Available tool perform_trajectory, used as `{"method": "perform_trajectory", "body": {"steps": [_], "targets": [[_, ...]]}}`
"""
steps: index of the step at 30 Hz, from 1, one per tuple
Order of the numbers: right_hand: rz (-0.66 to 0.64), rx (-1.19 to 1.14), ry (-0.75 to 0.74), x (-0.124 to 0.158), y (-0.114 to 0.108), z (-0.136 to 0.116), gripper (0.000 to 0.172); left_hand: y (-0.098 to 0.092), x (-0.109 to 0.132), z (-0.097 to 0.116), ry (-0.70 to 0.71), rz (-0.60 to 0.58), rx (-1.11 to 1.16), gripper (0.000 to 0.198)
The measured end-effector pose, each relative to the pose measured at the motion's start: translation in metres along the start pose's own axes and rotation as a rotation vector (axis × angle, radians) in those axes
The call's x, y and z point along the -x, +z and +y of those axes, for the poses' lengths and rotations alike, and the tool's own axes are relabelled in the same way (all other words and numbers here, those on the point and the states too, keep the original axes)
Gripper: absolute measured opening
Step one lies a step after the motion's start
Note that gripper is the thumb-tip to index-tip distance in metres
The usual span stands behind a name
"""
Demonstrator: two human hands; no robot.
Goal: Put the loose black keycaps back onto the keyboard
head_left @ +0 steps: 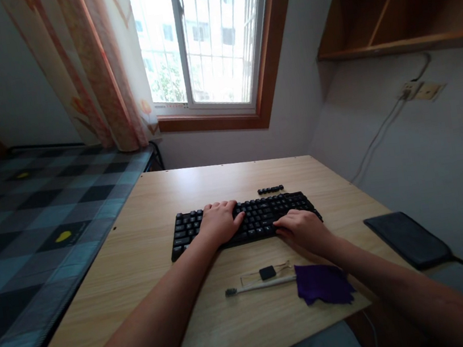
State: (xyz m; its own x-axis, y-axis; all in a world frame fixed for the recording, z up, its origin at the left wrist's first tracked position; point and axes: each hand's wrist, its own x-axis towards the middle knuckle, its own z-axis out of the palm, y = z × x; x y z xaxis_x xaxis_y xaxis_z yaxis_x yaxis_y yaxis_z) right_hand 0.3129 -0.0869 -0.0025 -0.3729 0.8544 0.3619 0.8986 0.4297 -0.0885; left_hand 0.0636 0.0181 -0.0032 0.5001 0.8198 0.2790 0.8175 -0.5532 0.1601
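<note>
A black keyboard [258,215] lies across the middle of the wooden table. My left hand [220,221] rests on its left half, palm down, fingers stretched out and thumb apart. At the keyboard's front edge, right of centre, my right hand [301,227] has its fingertips pressed together; whatever may be between them is hidden. Behind the keyboard several loose black keycaps [270,190] sit in a row. Nearer to me lie a wire keycap puller [266,272] with a black grip, a brush [264,285] with dark bristles, and a purple cloth [322,285] partly touching the brush handle.
The wooden table [210,326] ends close to my lap. A flat black case [411,240] with a strap lies at its right edge. To the left is a bed [67,202] with a checked cover. A shelf [407,45] hangs on the right wall, above a socket.
</note>
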Motion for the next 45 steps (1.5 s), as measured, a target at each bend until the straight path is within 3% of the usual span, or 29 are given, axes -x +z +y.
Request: {"method": "perform_trajectory", "body": {"steps": [7, 17, 27, 35, 39, 45], "targets": [[-0.005, -0.032, 0.051, 0.0, 0.0, 0.002, 0.015, -0.001, 0.0, 0.001, -0.001, -0.003, -0.011, 0.044], [-0.024, -0.287, 0.217, 0.0, 0.004, 0.009, 0.019, -0.002, 0.0, 0.001, -0.011, -0.034, -0.007, 0.046], [0.053, -0.03, -0.012, 0.002, 0.006, 0.004, 0.012, -0.002, 0.0, 0.002, -0.002, -0.02, -0.033, 0.047], [0.043, 0.079, -0.089, -0.004, -0.002, -0.002, 0.02, -0.002, 0.001, 0.002, 0.001, -0.017, -0.014, 0.047], [-0.02, 0.128, -0.099, 0.003, -0.005, -0.006, 0.013, -0.002, 0.0, 0.001, 0.002, -0.019, -0.003, 0.048], [-0.061, 0.086, -0.112, 0.005, -0.016, 0.001, 0.023, -0.002, 0.0, 0.001, -0.004, -0.028, -0.022, 0.048]]}}
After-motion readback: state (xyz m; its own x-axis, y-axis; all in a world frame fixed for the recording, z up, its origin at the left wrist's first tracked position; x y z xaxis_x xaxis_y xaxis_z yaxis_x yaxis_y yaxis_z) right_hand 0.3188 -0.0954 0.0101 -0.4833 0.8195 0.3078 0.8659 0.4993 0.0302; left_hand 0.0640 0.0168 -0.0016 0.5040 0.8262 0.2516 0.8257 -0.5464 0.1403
